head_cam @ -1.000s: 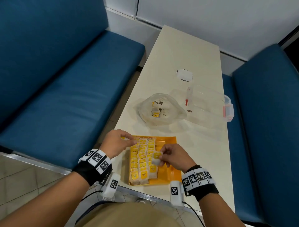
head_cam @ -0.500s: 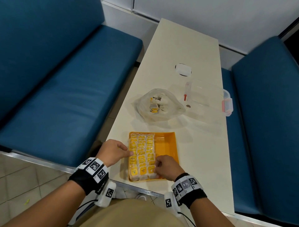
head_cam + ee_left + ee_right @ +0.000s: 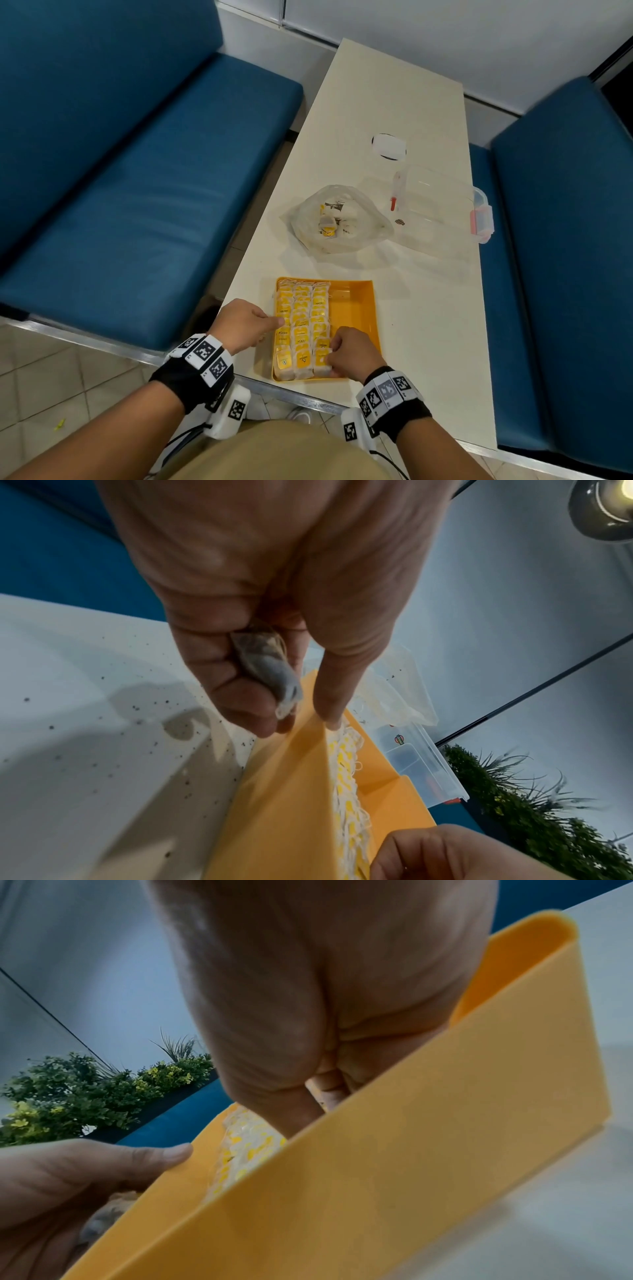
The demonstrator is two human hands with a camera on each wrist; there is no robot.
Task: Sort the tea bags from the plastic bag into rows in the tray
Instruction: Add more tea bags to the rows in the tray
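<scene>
Small paper tea bags with yellow tags (image 3: 302,329) — light, soft, crushable; best pinched at edges.

Between hands: shallow orange plastic tray (image 3: 356,308), three rows.

Right hand (image 3: 354,353) pinching nearest bag; left hand (image 3: 243,323) clutching another, forefinger on rim.

Beyond hands: clear plastic bag (image 3: 337,219) on tabletop (image 3: 428,308).

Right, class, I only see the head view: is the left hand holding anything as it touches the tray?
Observer: Yes. The left hand grips what looks like a tea bag in its curled fingers.
Operator: And its index finger?
Observer: The index finger is straight, its tip on the tray rim.
Operator: The right hand?
Observer: The right hand has its fingers inside the tray, behind the near wall; what they hold is hidden.
</scene>
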